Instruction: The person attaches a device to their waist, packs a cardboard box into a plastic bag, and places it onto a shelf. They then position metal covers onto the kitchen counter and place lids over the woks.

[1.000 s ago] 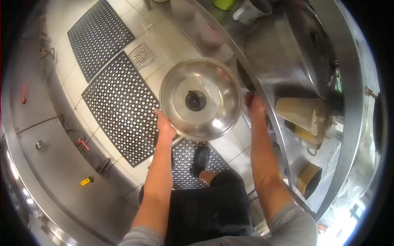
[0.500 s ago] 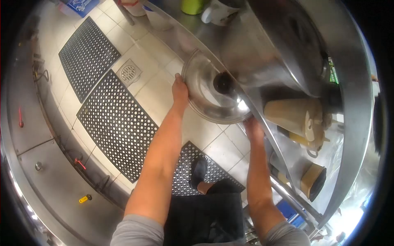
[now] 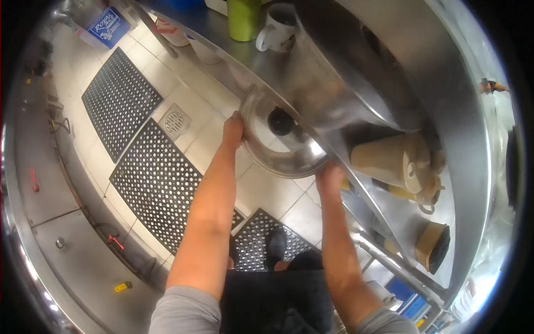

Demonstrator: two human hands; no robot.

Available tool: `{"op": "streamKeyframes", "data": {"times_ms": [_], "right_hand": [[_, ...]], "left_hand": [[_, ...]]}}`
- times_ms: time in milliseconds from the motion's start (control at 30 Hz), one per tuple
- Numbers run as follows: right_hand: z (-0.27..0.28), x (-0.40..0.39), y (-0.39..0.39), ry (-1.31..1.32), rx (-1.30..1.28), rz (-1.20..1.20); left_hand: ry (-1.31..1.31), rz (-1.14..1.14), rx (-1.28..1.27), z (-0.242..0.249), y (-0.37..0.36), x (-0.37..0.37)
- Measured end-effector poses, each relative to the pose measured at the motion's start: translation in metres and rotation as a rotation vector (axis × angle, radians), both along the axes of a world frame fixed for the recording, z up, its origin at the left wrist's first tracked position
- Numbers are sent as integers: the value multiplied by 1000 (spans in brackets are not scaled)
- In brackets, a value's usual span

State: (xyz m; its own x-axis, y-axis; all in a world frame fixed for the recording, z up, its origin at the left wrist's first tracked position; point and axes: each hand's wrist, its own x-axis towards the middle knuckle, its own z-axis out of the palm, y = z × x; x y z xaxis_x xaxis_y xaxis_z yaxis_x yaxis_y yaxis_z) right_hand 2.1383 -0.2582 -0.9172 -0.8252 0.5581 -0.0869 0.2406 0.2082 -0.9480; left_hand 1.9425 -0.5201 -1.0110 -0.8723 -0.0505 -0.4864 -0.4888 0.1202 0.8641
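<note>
Both my hands hold a round, shiny pot lid [image 3: 267, 150] with a black knob in its middle. My left hand [image 3: 234, 131] is closed on the rim at its left side. My right hand [image 3: 331, 177] grips the rim at the lower right, its fingers partly hidden by the lid. The lid's far right part passes behind the metal edge of a steel shelf [image 3: 340, 160], so that portion is out of sight. Beyond that edge lies a large metal vessel [image 3: 328, 83]. To the right of my right hand, a beige pitcher [image 3: 384, 158] lies on its side.
A white mug [image 3: 276, 33] and a green container [image 3: 243, 21] stand on the steel surface at the top. Black perforated mats [image 3: 156, 183] cover part of the tiled floor, near a drain [image 3: 174, 121]. Steel equipment with valve handles [image 3: 35, 181] runs along the left.
The lid and both hands have shifted slightly left and down in the view. My head view has moved too, showing more of the mug and green container. Both hands keep their hold.
</note>
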Motion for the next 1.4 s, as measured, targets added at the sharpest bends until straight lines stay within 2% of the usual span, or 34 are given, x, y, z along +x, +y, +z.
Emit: {"op": "streamKeyframes", "data": {"times_ms": [67, 167, 200, 267, 367, 433, 467, 500, 533, 567, 633, 700, 867, 933, 1033, 1067, 1133, 1233, 1333, 1400], "right_hand": [[-5, -14, 2, 266, -971, -256], [1, -9, 12, 289, -1119, -207], [16, -4, 9, 279, -1150, -197], [10, -3, 21, 254, -1177, -154], [3, -14, 30, 238, -1178, -169], [-19, -10, 57, 196, -1305, -203], [-39, -3, 77, 186, -1540, -261], [-67, 7, 103, 230, -2110, -475], [-89, 13, 119, 257, -2438, -677], [-96, 13, 127, 247, -2430, -709], [-96, 8, 124, 257, -1871, -518], [-92, -1, 119, 264, -1463, -419], [-96, -22, 125, 286, -942, -301], [-107, -38, 133, 218, -609, -235], [-113, -67, 128, 214, -170, -257], [-115, -74, 122, 233, -61, -274], [-121, -80, 104, 302, 98, -314], [-118, -65, 71, 350, 299, -321], [-91, -25, 59, -49, 699, -195], [-78, -12, 30, 43, 264, -320]], "left_hand": [[189, -122, -88, -25, 1, -9], [209, -142, -98, -46, 0, -16], [132, -109, -60, -37, 4, -15], [-44, -102, -31, -20, 6, -15], [141, -166, -64, -82, -3, -11], [279, -231, -97, -109, -5, -11], [322, -296, -180, -101, -3, -9], [263, -267, -114, -92, -1, -6], [204, -233, -49, -82, 2, -4], [147, -196, 13, -73, 4, -1], [-56, -64, 171, 3, 6, 13], [-144, -31, 279, 0, 6, 6], [-124, -28, 378, -12, 13, -8], [-128, -62, 397, 0, 21, -16], [64, -306, 470, -66, 35, -83], [73, -144, 418, -24, 39, -78], [83, -100, 498, 33, 47, -61], [52, -208, 348, 54, 40, -55], [223, -170, 573, 55, 48, -31], [257, -138, 690, 45, 44, -19]]}}
